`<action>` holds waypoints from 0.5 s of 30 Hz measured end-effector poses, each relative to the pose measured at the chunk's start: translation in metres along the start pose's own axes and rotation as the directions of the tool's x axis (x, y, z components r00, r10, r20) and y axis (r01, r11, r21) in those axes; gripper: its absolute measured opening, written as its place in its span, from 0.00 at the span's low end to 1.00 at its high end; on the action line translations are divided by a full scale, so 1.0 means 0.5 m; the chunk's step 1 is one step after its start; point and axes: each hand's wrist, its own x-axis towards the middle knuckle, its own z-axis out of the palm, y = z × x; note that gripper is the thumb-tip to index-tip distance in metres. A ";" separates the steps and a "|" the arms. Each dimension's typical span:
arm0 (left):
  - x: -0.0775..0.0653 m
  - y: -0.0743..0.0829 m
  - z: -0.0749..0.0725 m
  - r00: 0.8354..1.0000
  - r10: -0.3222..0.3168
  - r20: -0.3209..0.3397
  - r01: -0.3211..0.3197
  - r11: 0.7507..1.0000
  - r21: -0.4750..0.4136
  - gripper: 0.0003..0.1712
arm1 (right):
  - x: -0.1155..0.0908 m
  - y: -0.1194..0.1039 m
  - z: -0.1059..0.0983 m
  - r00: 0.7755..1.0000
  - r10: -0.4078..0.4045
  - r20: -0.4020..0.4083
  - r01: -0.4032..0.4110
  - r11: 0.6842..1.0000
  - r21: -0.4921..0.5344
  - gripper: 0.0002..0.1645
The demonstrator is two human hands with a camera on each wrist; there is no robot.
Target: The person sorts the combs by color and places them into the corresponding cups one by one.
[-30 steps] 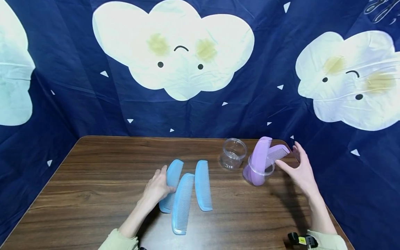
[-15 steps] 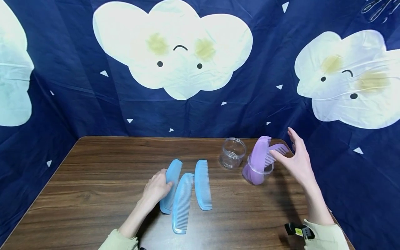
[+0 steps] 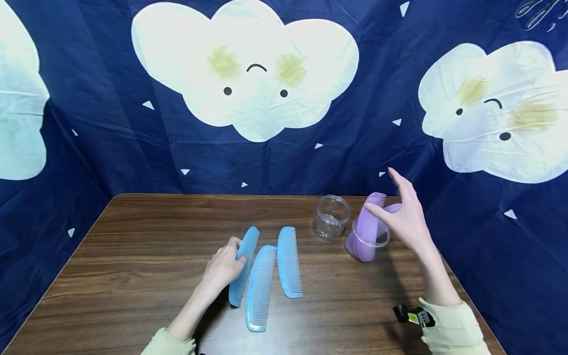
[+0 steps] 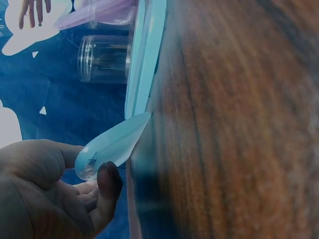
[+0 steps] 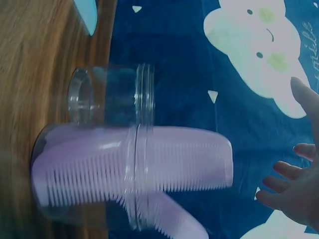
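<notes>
My left hand [image 3: 224,264] pinches the leftmost blue comb [image 3: 244,266] between thumb and fingers. In the left wrist view that comb [image 4: 112,149] is tilted up on its edge, one end near the wood. Two more blue combs, a middle one [image 3: 260,291] and a right one [image 3: 289,264], lie flat beside it. Over at the right, my right hand [image 3: 406,217] hovers with thumb and fingers spread around air. Below and behind it, purple combs [image 3: 366,229] stand leaning in a clear jar [image 3: 377,244]. The right wrist view shows a gap between that hand [image 5: 294,184] and the purple combs.
A second clear jar [image 3: 330,217] stands just left of the jar of purple combs, close to the table's back edge. The brown wooden table [image 3: 146,256] meets a dark blue cloth [image 3: 266,167] printed with white clouds at the back and sides.
My right hand has risen and moved left, over the purple combs. My left hand has tipped the leftmost blue comb up onto its edge. The other combs and both jars keep their places.
</notes>
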 end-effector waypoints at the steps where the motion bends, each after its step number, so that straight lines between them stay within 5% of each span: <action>1: -0.001 0.001 -0.001 1.000 0.001 0.001 -0.001 1.000 0.000 0.21 | 0.003 -0.004 0.004 1.000 -0.006 0.004 0.006 1.000 0.007 0.60; 15: -0.013 0.012 -0.023 1.000 -0.002 -0.025 0.001 0.999 -0.037 0.20 | 0.026 -0.044 0.080 0.992 -0.093 0.083 0.091 0.995 0.033 0.59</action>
